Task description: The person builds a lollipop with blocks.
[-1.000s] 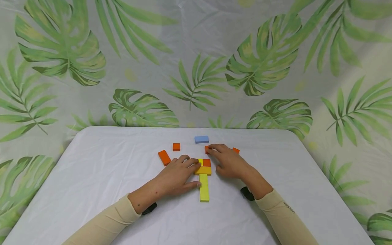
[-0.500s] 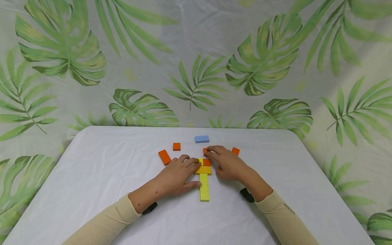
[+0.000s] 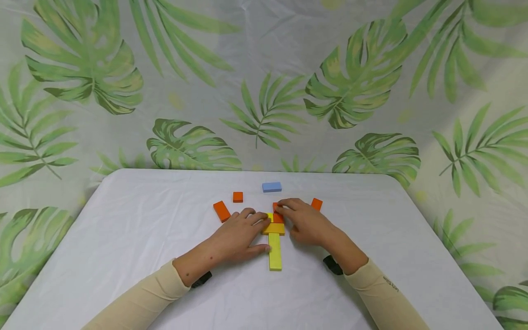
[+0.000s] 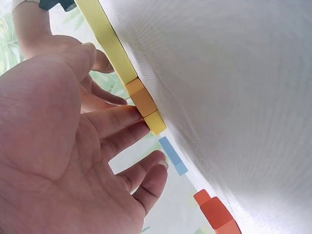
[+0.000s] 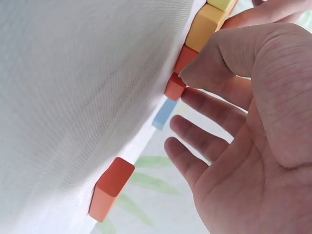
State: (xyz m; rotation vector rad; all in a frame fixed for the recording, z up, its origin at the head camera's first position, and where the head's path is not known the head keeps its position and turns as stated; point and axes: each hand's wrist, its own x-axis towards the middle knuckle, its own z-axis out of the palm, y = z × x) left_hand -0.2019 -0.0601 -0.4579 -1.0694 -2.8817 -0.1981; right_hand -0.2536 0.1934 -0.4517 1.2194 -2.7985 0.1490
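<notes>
My right hand (image 3: 311, 222) pinches a small red-orange block (image 5: 174, 88) between thumb and fingers, up against the far side of another red-orange block (image 3: 278, 219). Beside that one sits a small yellow block (image 4: 155, 123), partly covered by my left hand (image 3: 239, 236) in the head view. Its fairly straight fingers touch the yellow block's side, and the thumb lies by a long light-yellow block (image 3: 275, 254). Between the long block and the small ones lies an orange-yellow block (image 3: 273, 229) crosswise.
A blue block (image 3: 272, 187) lies at the back. A red-orange square block (image 3: 238, 197) and a tilted oblong one (image 3: 222, 211) lie to the left. Another red-orange block (image 3: 316, 204) is partly behind my right hand. White cloth (image 3: 123, 220) covers the table.
My right hand has drawn the small red-orange block nearer and slightly left, from apart to against the other blocks. The left hand has stayed in place.
</notes>
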